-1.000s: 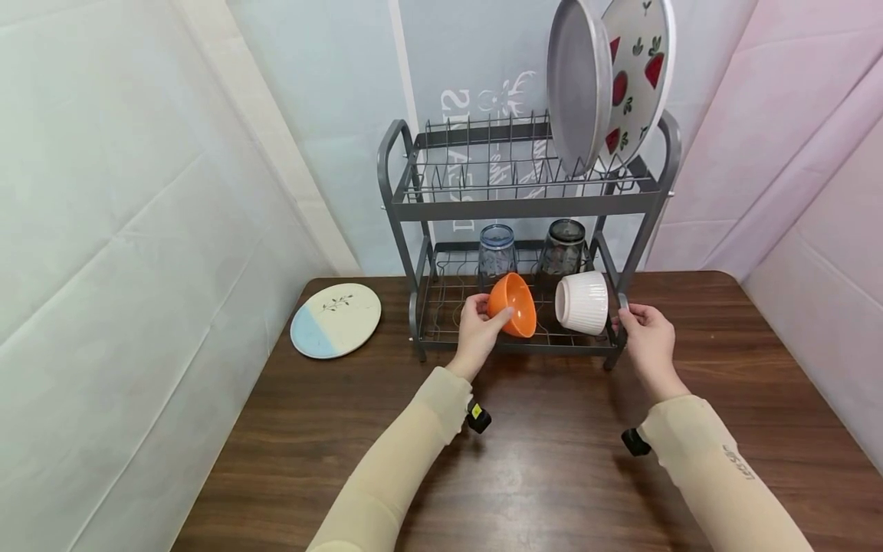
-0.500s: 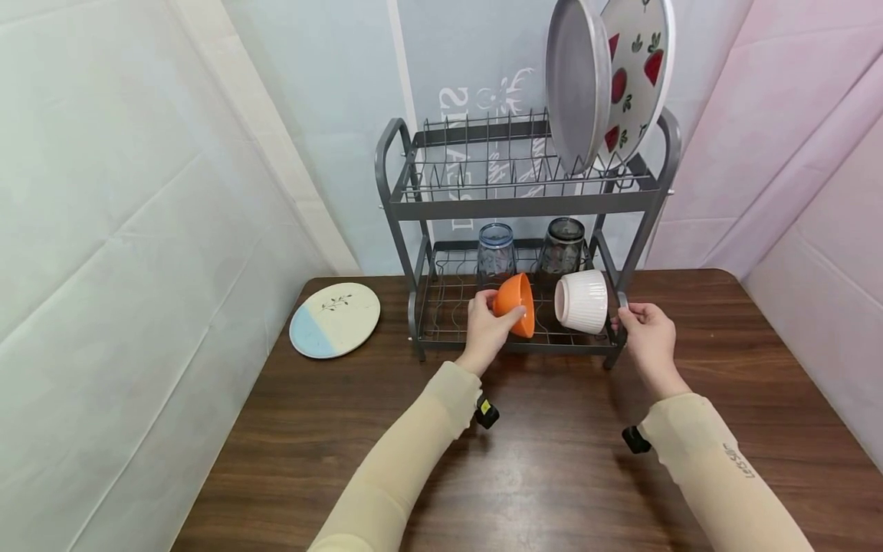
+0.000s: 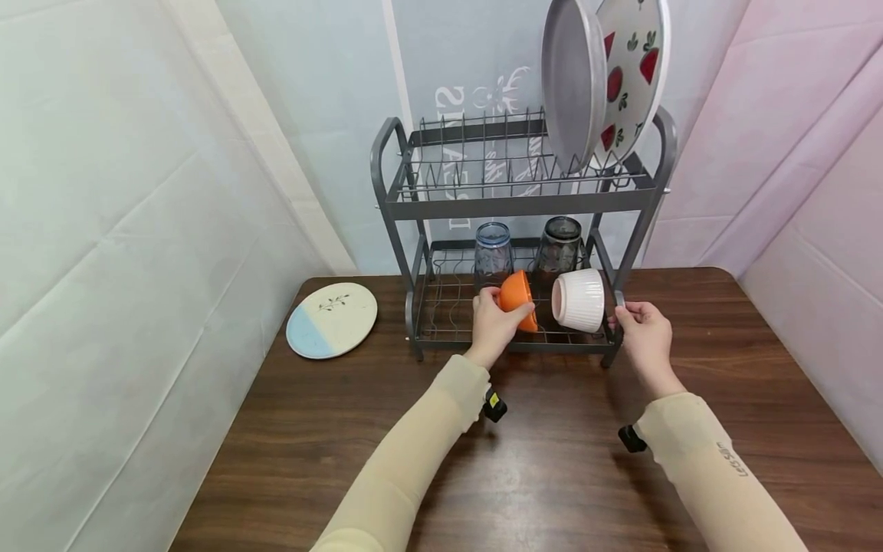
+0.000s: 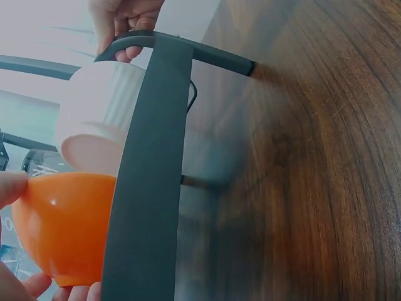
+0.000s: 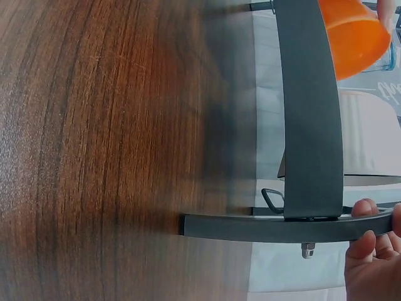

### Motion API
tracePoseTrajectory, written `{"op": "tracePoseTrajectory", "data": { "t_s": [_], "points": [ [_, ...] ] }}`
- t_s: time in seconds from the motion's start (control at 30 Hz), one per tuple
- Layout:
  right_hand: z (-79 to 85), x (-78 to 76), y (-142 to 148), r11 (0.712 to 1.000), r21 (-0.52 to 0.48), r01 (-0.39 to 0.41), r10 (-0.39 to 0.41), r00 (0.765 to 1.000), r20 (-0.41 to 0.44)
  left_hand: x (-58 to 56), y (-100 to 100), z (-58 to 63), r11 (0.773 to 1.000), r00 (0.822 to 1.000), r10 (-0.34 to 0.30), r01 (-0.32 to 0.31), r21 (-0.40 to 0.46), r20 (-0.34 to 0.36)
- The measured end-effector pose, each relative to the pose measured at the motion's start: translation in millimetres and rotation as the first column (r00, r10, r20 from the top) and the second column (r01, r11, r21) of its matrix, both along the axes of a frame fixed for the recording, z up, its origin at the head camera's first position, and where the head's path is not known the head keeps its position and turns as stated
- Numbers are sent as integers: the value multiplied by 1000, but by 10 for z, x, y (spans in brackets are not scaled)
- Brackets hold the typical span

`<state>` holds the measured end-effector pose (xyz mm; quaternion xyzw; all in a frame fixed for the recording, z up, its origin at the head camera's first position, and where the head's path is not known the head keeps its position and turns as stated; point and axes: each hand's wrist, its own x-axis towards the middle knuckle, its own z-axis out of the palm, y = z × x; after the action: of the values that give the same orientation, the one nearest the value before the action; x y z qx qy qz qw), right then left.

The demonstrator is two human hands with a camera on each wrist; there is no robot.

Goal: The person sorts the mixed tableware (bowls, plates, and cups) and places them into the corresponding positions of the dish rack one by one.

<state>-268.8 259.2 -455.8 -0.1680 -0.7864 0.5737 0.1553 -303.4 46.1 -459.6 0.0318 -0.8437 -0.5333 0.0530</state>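
Observation:
An orange bowl, tipped on its side with its mouth to the right, is gripped by my left hand at the lower tier of a dark dish rack. In the left wrist view the orange bowl shows behind the rack's front bar, fingers at its base. A white ribbed bowl lies tilted just right of it on the same tier. My right hand pinches the rack's right front upright; the right wrist view shows thumb and fingers round that dark frame.
Behind the bowls stand a blue glass and a dark grey glass. On the upper tier, a grey plate and a watermelon-patterned plate stand upright at the right. A round blue and cream plate lies on the wooden table.
My left hand has shifted slightly right and turned the orange bowl, so its mouth now faces further right. The right hand keeps its hold on the rack.

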Motion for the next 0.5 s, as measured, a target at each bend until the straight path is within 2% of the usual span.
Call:
{"op": "tracePoseTrajectory", "data": {
  "t_s": [0.23, 0.5],
  "points": [
    [-15, -5, -13, 1000, -13, -7, 7, 1000, -3, 0, 37, -18, 997, 1000, -23, 24, -73, 11],
    [-23, -4, -1, 1000, 29, 1, -1, 1000, 3, -39, 20, -60, 995, 995, -84, 87, -55, 60]
  ]
}}
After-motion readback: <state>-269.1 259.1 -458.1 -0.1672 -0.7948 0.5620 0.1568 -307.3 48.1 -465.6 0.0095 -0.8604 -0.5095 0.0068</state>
